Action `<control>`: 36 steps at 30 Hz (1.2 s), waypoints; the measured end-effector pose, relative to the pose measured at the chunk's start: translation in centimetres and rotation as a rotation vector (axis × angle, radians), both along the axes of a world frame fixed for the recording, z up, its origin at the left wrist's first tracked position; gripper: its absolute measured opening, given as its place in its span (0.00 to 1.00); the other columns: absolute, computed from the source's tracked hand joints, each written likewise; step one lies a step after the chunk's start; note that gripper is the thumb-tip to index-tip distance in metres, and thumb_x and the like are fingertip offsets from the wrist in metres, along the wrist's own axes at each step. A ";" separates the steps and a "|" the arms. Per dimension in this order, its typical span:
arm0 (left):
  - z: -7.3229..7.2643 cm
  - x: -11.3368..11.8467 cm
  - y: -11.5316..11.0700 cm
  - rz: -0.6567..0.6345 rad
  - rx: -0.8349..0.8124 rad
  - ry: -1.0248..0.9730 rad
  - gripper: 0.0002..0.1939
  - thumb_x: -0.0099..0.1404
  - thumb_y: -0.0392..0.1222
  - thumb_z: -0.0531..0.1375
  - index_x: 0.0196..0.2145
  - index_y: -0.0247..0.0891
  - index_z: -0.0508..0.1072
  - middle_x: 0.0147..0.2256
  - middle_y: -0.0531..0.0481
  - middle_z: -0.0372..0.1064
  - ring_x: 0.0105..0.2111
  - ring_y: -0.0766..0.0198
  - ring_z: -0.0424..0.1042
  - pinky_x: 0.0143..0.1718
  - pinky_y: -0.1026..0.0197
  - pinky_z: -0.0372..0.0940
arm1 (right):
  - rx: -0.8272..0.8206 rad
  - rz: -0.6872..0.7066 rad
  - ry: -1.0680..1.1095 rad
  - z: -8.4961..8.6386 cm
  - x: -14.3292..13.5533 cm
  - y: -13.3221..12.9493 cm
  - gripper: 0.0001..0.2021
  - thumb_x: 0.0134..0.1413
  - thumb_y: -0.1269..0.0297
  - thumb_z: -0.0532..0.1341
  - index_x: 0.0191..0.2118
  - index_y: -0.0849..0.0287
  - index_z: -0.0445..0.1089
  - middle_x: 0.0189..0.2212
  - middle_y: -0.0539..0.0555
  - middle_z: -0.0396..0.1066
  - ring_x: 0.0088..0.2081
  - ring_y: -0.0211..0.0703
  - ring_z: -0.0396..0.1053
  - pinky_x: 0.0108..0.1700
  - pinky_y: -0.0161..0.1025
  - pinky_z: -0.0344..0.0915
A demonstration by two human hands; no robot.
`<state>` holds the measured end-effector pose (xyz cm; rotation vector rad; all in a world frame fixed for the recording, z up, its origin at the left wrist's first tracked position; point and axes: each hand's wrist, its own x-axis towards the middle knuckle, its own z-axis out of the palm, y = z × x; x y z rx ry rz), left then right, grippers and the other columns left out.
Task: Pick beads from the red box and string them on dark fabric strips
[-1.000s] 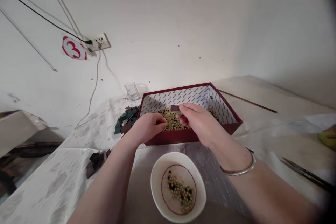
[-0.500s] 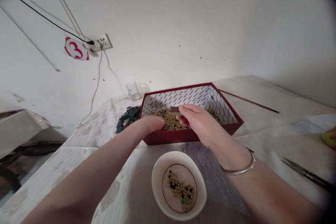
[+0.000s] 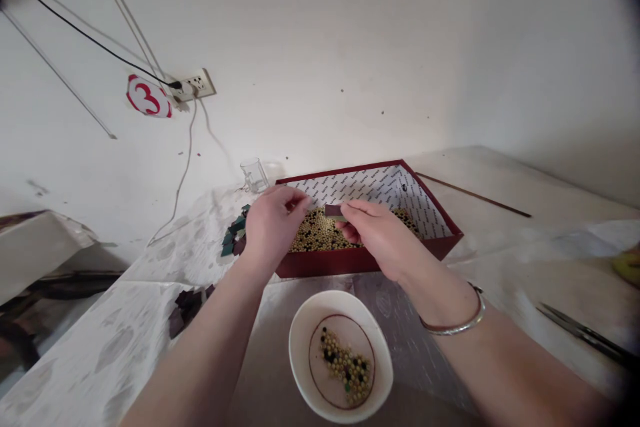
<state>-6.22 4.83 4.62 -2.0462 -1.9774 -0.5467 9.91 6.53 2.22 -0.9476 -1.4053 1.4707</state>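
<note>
My right hand [image 3: 373, 230], with a silver bangle at its wrist, pinches a small flat dark brown piece [image 3: 333, 210] over a red box [image 3: 335, 263]. Gold and black beads [image 3: 315, 233] cover the bottom of this box, and its inside walls are white with printed words. At the box's left end is my left hand [image 3: 275, 221], raised above the beads with thumb and fingertips brought together. Anything between those fingertips is too small to make out. Nearer to me, a white bowl [image 3: 299, 373] holds a small heap of similar beads, with one green spot among them.
Dark green pieces [image 3: 231, 239] lie left of the box, and dark purple ones [image 3: 186, 310] beside my left forearm. A glass mug [image 3: 255, 175] stands behind. To the right are a thin brown stick [image 3: 475, 195] and scissors [image 3: 580, 327]. A wall socket [image 3: 203, 83] has cords.
My left hand has risen out of the beads and moved up and left to the box's left end, fingertips together. The dark purple pieces have come into sight. My right hand stays in place.
</note>
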 end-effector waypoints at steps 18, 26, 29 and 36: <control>-1.7 1.8 -2.1 -0.421 0.603 -0.085 0.08 0.58 0.35 0.60 0.36 0.42 0.75 0.33 0.50 0.70 0.35 0.64 0.65 0.38 0.58 0.62 | 0.008 0.161 0.112 0.6 0.3 -1.3 0.11 0.51 0.58 0.55 0.24 0.58 0.64 0.23 0.49 0.60 0.27 0.36 0.57 0.31 0.38 0.55; -1.2 2.2 -2.3 -0.323 0.550 -0.167 0.02 0.57 0.38 0.60 0.29 0.37 0.70 0.32 0.50 0.67 0.36 0.63 0.65 0.40 0.58 0.61 | 0.043 0.129 0.053 0.9 0.2 -1.5 0.13 0.54 0.57 0.53 0.24 0.58 0.61 0.22 0.48 0.59 0.26 0.35 0.57 0.31 0.38 0.56; -1.2 2.2 -2.4 -0.330 0.536 -0.145 0.01 0.57 0.36 0.60 0.28 0.38 0.70 0.32 0.50 0.67 0.35 0.64 0.65 0.39 0.58 0.61 | 0.051 0.115 0.037 0.7 0.2 -1.5 0.13 0.54 0.56 0.53 0.25 0.58 0.61 0.23 0.48 0.59 0.27 0.36 0.58 0.32 0.38 0.56; -0.9 2.0 -2.3 -0.298 0.579 -0.101 0.03 0.55 0.32 0.59 0.28 0.37 0.70 0.31 0.51 0.67 0.34 0.64 0.65 0.38 0.58 0.60 | 0.072 0.121 0.012 0.7 0.1 -1.6 0.12 0.55 0.57 0.52 0.25 0.58 0.61 0.23 0.48 0.60 0.27 0.35 0.58 0.31 0.37 0.55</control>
